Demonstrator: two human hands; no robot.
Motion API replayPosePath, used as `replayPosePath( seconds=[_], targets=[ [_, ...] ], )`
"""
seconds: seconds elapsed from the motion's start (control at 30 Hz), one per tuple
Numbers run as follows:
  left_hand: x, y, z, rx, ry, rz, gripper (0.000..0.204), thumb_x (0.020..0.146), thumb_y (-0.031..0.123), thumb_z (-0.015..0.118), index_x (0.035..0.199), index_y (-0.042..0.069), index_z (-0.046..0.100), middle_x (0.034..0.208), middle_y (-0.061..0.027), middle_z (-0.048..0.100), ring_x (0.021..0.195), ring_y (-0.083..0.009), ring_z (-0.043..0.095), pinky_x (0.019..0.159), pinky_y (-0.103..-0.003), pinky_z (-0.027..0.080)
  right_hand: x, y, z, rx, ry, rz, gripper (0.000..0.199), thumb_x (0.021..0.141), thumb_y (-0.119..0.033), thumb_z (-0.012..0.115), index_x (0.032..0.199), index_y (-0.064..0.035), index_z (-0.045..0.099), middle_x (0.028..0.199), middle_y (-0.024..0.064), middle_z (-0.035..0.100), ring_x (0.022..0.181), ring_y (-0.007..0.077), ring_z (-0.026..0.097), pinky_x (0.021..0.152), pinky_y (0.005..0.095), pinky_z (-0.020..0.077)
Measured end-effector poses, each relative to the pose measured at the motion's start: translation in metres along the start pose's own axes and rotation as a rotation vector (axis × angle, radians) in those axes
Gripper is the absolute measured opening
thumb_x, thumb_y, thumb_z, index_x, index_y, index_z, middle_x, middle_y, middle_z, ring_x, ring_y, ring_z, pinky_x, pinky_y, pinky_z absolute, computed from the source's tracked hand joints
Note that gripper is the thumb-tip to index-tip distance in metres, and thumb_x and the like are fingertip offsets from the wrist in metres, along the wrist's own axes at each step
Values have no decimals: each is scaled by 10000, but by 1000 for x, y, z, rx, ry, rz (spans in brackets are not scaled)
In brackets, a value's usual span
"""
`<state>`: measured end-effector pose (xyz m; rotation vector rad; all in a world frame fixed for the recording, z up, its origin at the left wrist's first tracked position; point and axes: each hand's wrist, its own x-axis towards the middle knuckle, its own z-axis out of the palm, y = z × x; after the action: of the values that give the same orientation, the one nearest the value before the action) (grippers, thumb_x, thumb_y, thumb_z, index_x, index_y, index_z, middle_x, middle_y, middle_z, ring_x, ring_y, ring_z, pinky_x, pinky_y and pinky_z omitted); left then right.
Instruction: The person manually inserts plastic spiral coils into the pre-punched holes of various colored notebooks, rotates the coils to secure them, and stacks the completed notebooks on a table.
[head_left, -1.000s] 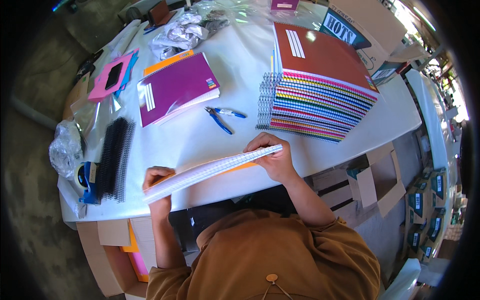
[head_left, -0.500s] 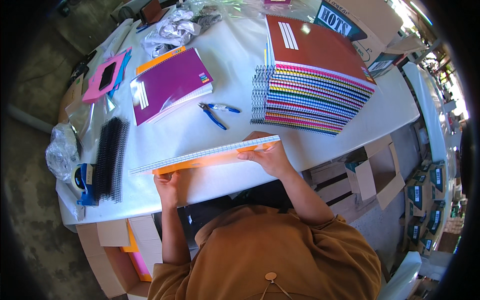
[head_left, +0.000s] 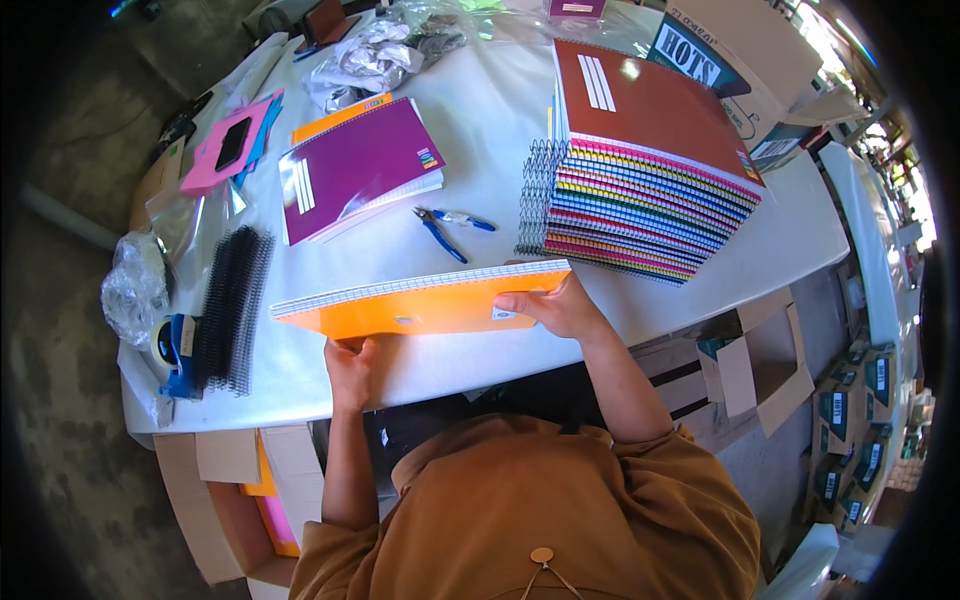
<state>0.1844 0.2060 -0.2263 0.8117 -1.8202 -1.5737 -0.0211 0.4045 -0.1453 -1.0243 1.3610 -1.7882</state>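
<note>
Fingers of left hand [head_left: 348, 362] & right hand [head_left: 555, 305] clamp orange notebook [head_left: 420, 305] — fingertips hidden behind cover.

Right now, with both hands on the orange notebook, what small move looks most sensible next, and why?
Probably lay the orange notebook flat on the white table just in front. The left hand props its lower edge and the right hand pinches its right end, so it stands tilted above bare tabletop, with the pliers and the tall notebook stack further back.
</note>
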Motion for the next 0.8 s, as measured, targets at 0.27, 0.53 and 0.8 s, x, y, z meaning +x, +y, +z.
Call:
replayPosePath(
  seconds=[0.27, 0.53, 0.8],
  targets=[
    [73, -8, -103, 1129, 253, 375, 267, 775, 124, 610, 1017, 27, 558, 946, -149, 590, 872, -313, 571, 745, -381, 454, 0, -3, -6, -203, -91, -96, 289, 804, -22, 625, 1092, -37, 643, 1048, 102, 660, 909, 150, 629, 796, 244, 495],
    [105, -14, -148, 1323, 374, 13, 318, 803, 349, 617, 1000, 99, 609, 929, -115, 597, 854, -325, 591, 738, -437, 469, -3, -10, 0, -325, -63, -202, 253, 816, -35, 602, 1062, 5, 648, 1007, 141, 668, 854, 162, 651, 741, 237, 497],
    [96, 55, -152, 484, 469, 68, 196, 828, 140, 526, 940, 19, 632, 797, -100, 618, 668, -190, 573, 612, -309, 452, -6, -7, -1, -332, 35, -181, 221, 839, -60, 605, 1038, 27, 649, 968, 132, 678, 798, 142, 639, 697, 234, 489]
  ],
)
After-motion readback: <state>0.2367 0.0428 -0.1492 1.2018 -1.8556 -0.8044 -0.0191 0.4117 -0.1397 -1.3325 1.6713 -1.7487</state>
